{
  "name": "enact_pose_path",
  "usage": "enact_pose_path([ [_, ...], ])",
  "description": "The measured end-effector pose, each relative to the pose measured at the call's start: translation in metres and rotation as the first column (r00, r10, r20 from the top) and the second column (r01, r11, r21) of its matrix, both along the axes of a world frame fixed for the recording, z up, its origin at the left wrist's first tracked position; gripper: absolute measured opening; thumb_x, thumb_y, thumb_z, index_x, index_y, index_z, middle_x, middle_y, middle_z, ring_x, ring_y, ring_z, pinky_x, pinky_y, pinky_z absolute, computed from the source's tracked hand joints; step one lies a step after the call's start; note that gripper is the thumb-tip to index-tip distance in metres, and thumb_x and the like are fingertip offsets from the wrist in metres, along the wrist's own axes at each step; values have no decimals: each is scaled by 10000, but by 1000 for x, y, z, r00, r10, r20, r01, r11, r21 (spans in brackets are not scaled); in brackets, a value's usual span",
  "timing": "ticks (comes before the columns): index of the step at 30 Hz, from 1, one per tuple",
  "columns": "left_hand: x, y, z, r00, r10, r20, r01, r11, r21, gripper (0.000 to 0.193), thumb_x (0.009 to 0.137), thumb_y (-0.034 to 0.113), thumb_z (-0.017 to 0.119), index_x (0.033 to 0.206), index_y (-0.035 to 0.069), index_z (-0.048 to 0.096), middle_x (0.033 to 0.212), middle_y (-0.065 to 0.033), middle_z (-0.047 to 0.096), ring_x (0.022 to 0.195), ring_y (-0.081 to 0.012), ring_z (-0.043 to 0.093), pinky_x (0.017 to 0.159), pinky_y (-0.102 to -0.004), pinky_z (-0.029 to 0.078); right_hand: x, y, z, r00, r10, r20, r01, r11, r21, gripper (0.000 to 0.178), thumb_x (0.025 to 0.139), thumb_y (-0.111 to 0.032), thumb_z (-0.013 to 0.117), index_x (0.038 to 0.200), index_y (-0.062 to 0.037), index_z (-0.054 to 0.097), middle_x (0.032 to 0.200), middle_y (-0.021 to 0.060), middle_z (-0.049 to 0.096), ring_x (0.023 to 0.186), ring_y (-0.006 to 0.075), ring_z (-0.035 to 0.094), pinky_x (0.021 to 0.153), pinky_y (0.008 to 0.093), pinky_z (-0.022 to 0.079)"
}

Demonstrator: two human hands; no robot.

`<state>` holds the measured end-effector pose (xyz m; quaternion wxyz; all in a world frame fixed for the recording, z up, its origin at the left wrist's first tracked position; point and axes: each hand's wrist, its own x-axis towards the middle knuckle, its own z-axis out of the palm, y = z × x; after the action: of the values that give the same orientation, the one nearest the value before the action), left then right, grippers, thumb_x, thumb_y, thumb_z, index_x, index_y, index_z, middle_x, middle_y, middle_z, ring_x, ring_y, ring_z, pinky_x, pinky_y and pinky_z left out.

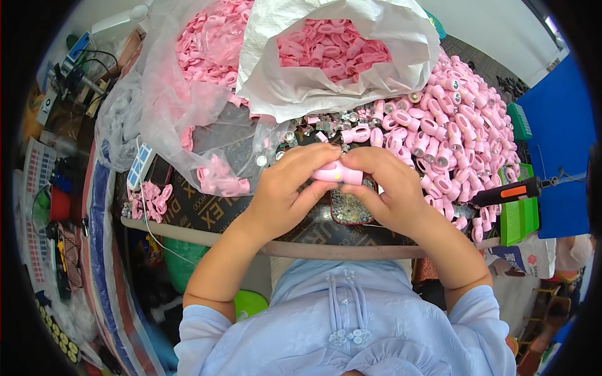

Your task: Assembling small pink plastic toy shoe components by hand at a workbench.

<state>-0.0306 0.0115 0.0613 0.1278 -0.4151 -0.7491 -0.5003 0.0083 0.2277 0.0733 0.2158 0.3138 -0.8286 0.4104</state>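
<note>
Both my hands meet over the near part of the table, holding one small pink flashlight-shaped plastic piece (343,176) sideways between them. My left hand (287,190) pinches its left end between thumb and fingers. The right end is gripped by my right hand (390,182), fingers bent over the top and thumb below. Part of the piece is hidden by my fingertips. Just under it is a red-rimmed tray (351,222) of tiny metallic parts. Beyond my right hand rises a large heap of similar pink flashlights (461,119), several showing round silvery ends.
A white woven sack (263,94) and a clear plastic bag (163,119) of pink parts stand at the back. A black and orange electric screwdriver (509,192) hangs at right by a green basket (520,219). At left are a white power strip (140,165) and pink pieces (155,200).
</note>
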Motion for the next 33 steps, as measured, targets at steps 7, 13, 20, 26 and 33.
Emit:
enact_pose_path([
  [7,11,1,5,997,68,-42,-71,994,-85,344,838,26,730,1170,18,640,1106,-166,672,1026,-324,663,871,-385,543,-6,6,12,1000,14,21,-13,1000,-2,181,739,-24,780,910,-28,720,957,110,705,896,286,658,794,380,530],
  [13,13,6,7,992,31,119,-22,997,-78,221,842,34,731,1042,2,642,1062,-160,678,1009,-328,664,863,-386,549,-15,9,16,997,70,-32,-68,996,59,145,708,-30,790,833,-34,718,847,93,697,824,273,638,737,392,528],
  [20,16,7,-2,995,97,26,-96,995,-30,234,821,28,757,1028,14,649,1066,-158,685,986,-319,678,848,-381,560,-13,3,13,997,36,-69,-31,997,77,167,706,11,777,863,-15,727,846,83,710,870,267,665,757,377,549],
  [26,15,6,-14,989,98,108,-110,988,104,251,800,0,769,1015,28,642,1089,-153,687,946,-279,683,781,-349,567,-13,4,6,999,-48,-15,45,987,-153,168,707,11,749,855,-51,700,877,60,688,896,272,632,799,394,519],
  [33,14,3,-15,989,83,122,-93,993,76,262,860,-43,725,1079,7,589,1203,-178,635,1040,-217,652,861,-307,550,-6,-5,7,979,-81,-189,96,993,70,256,630,-10,796,846,-91,684,981,40,646,956,271,579,836,411,458],
])
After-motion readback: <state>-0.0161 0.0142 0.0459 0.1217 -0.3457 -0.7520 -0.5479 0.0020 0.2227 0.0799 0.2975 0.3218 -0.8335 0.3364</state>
